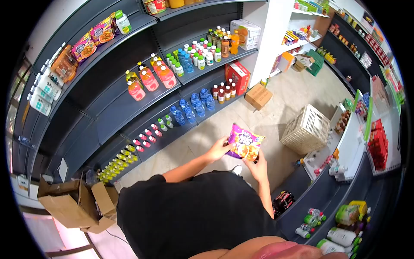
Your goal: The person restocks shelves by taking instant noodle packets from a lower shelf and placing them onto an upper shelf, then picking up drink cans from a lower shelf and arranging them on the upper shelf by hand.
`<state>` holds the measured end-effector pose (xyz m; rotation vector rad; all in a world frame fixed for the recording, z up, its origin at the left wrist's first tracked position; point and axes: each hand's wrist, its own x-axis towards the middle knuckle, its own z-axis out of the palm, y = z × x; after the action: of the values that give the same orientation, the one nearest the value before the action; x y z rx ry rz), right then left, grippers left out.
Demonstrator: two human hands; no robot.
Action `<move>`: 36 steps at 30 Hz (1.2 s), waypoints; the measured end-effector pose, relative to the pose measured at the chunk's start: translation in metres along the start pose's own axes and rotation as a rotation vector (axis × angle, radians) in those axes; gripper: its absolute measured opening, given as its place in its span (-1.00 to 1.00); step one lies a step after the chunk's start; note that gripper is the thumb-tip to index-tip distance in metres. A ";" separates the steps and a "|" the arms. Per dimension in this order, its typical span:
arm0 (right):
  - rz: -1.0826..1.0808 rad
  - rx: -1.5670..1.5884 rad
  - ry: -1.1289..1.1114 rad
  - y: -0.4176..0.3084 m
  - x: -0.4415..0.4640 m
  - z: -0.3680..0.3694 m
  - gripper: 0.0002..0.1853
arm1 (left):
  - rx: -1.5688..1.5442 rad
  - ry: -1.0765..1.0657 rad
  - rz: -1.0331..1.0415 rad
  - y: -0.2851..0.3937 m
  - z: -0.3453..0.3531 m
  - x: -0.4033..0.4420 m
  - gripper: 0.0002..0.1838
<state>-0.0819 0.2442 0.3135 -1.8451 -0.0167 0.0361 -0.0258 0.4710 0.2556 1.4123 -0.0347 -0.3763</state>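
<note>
A purple instant noodle packet (pixel 245 142) with a picture of food on its front is held out before my body, above the floor. My left hand (pixel 218 149) grips its left edge, fingers closed on it. At the lower right corner, my right hand (pixel 257 167) also has its fingers closed on the packet. Similar purple noodle packets (pixel 102 33) stand on the upper shelf at the left, between a white bottle with a green cap (pixel 123 22) and an orange-brown pack (pixel 64 64).
Dark shelves (pixel 116 108) run along the left with pink-labelled bottles (pixel 148 80) and blue bottles (pixel 188 111). A white crate (pixel 307 129) and a cardboard box (pixel 258 96) stand on the floor. Open cartons (pixel 64 203) lie at lower left. More shelving (pixel 345 190) is on the right.
</note>
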 end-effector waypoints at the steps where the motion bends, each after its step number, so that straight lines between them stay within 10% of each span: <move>1: -0.021 0.030 -0.002 -0.002 0.016 -0.014 -0.38 | 0.050 -0.014 0.010 0.017 0.008 0.018 -0.54; 13: -0.144 0.145 0.219 0.033 0.175 -0.125 -0.46 | 0.181 -0.218 0.304 0.101 0.091 0.188 -0.48; 25: -0.049 0.113 0.095 0.067 0.327 -0.132 -0.37 | 0.155 -0.212 0.129 0.085 0.022 0.347 -0.54; 36: -0.288 -0.109 -0.240 0.025 0.565 -0.124 -0.24 | 0.212 0.293 0.281 0.159 -0.041 0.465 -0.42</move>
<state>0.4868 0.1353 0.3136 -1.9212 -0.4592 0.0564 0.4594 0.3995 0.3104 1.6341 -0.0339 0.0704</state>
